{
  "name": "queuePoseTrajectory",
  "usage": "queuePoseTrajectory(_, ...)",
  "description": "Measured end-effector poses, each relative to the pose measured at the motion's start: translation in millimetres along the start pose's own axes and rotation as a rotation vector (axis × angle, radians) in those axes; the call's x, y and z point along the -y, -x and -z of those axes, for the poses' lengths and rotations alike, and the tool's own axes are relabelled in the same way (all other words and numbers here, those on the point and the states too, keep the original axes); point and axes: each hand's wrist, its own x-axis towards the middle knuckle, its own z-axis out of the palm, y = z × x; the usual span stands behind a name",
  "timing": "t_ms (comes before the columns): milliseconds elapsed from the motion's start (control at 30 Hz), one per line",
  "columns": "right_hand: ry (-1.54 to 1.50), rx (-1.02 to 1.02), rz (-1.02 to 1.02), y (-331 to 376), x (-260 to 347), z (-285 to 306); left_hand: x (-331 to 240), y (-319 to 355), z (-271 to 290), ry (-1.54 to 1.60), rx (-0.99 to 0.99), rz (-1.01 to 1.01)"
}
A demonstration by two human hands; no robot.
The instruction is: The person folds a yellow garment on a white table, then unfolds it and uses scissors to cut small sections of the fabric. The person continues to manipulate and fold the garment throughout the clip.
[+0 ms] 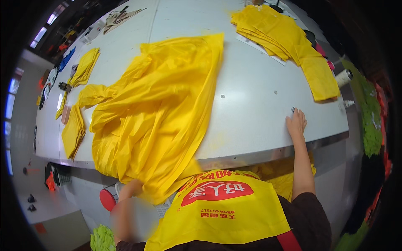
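A large, rumpled piece of yellow cloth (163, 100) spreads over the left middle of the white table (251, 121). Its near end hangs over the front edge toward my body. At that hanging end is my left hand (132, 189), low and blurred; it meets the cloth, but its fingers are smeared. My right hand (297, 121) rests on the tabletop near the front right, fingers curled down. A small dark metal tip (292, 109) pokes out at its fingertips, seemingly from a small tool within the closed fingers. The rest of that tool is hidden.
Folded yellow pieces (268, 31) lie stacked at the far right, with another folded piece (320, 79) nearer. More folded stacks (74, 131) sit along the left. A thread cone (344, 78) stands by the right edge. A red round seat (108, 200) is below the table.
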Motion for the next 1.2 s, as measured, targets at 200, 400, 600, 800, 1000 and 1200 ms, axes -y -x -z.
queuePoseTrajectory(200,-0.486,1.446,0.419,20,63,106,13,56,-42,0.147,-0.534,0.627)
queuePoseTrajectory(400,-0.758,1.949,0.817,98,31,112,-168,-8,36,-0.018,-1.284,-0.151)
queuePoseTrajectory(600,-0.778,2.322,0.632,76,53,107,-264,-99,92,-0.056,-1.106,-0.218)
queuePoseTrajectory(800,0.246,1.881,1.023,53,147,160,-243,-169,85,-0.143,-0.828,0.019)
queuePoseTrajectory(1000,-0.361,0.739,1.362,5,242,158,-212,-22,62,0.029,-0.836,-0.355)
queuePoseTrajectory(1200,-0.432,0.376,1.699,24,439,166,-162,159,33,0.029,-0.881,-0.369)
